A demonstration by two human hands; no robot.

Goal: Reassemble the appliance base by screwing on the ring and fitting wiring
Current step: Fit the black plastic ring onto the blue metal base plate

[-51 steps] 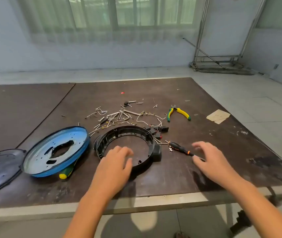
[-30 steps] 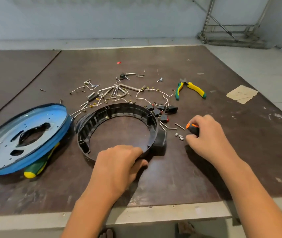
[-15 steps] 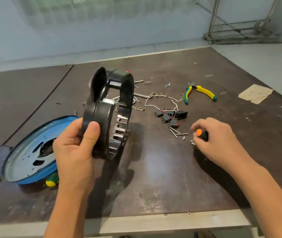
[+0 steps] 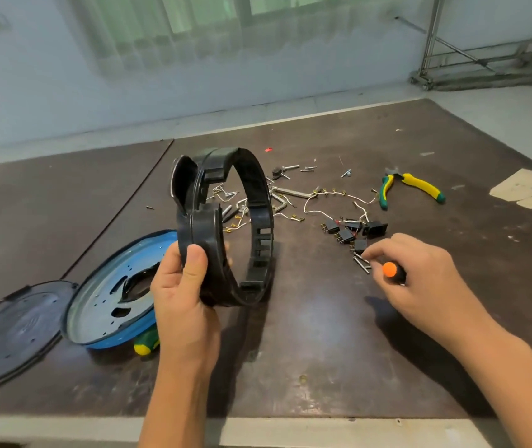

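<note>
The dark brown counter carries everything. The black plastic ring stands on edge near its middle, its opening facing sideways. Its lower rim is close to the surface, but I cannot tell whether it touches.

Far left of the ring lies a dark round lid, flat on the counter. Between the lid and the ring, a blue base plate sits tilted, its hollow side up and its edge overlapping the lid.

The left hand grips the ring's near rim, with the thumb pressed on the outer face and the fingers curled behind. To the right of the ring, the right hand is low over the counter. It is clenched round a black screwdriver whose orange cap points toward the camera.

Far right of the ring lies a scrap of cardboard. Yellow-and-green pliers lie nearer, to the right and beyond the ring. White wiring trails from behind the ring toward the pliers, mixed with small metal parts.

Black switches cluster to the right of the ring, near the right hand. A green-and-yellow screwdriver handle pokes out from under the blue plate, left of the ring. A few loose screws lie just beside the right fingertips.
</note>
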